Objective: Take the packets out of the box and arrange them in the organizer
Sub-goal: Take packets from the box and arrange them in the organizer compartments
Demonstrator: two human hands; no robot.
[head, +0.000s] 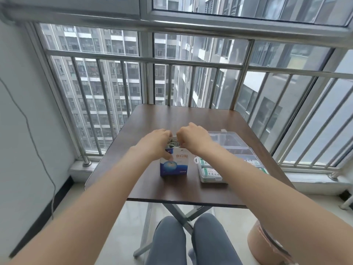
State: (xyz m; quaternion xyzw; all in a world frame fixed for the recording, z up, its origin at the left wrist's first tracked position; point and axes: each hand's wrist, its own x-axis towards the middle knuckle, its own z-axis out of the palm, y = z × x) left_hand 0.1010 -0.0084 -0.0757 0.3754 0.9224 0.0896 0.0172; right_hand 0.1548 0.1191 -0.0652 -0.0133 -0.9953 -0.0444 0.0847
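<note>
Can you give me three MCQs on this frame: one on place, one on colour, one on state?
1. Where is the organizer relative to the box?
A. To its right
B. To its left
C. Stacked on it

2. Main colour of the box's lower front?
A. Red
B. Blue
C. Yellow

3. What state is the box top in?
A. Taped shut
B. Crushed flat
C. Open, packets showing

Key: 1 A, the clear case lies on the table right of the box. 2 B, blue below a white band. 3 C, the left hand and right hand work at the open top.
</note>
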